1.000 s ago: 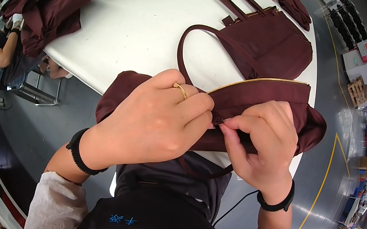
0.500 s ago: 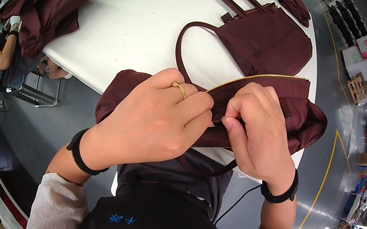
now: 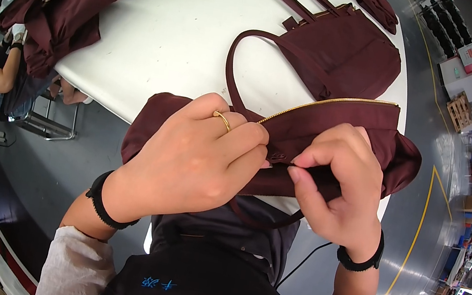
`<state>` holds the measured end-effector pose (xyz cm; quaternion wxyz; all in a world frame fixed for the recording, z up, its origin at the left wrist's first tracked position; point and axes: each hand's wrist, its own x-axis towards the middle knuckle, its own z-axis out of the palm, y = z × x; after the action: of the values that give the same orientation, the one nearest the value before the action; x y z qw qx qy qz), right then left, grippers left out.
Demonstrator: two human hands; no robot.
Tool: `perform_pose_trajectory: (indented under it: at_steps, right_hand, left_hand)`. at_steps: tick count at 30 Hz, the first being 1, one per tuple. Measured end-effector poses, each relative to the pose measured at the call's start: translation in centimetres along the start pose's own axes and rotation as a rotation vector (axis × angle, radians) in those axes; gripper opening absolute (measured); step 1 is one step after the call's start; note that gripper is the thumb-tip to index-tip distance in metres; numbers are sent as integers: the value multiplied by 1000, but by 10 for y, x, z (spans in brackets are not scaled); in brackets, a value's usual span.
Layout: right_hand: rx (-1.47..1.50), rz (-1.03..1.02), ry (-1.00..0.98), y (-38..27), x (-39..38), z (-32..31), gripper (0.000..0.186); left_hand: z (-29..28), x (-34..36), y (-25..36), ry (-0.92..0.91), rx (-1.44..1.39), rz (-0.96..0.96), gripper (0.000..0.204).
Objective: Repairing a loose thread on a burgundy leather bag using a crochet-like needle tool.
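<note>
Maroon bag (image 3: pixel 294 133) lies gripped by the left hand (image 3: pixel 194 156), the right hand (image 3: pixel 340 189) nearly pinched, hold unclear.

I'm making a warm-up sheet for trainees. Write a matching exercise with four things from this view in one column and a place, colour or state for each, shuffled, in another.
Column one
1. gold ring
2. wooden pallet
3. nearer bag
4. table

Column two
A. white-topped
B. maroon, its gold zip open
C. on a finger of the left hand
D. beyond the table's right edge

Pairs: 1-C, 2-D, 3-B, 4-A
</note>
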<state>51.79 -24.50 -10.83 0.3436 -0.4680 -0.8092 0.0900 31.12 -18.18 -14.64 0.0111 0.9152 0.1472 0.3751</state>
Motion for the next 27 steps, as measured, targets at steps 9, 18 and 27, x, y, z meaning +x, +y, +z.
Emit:
perform_pose_trajectory:
  at_steps: [9,18,27]
  right_hand:
    - [-187,-176,56,-2,1,6,20]
    - [-246,-188,-16,-2,8,3,20]
    - [-69,-50,-143,3,5,8,21]
  left_hand:
    - [-1,0,2,-13,30,3,20]
    - [0,-1,1,-40,65,41,18]
    - [-2,-3,2,-72,72,37,19]
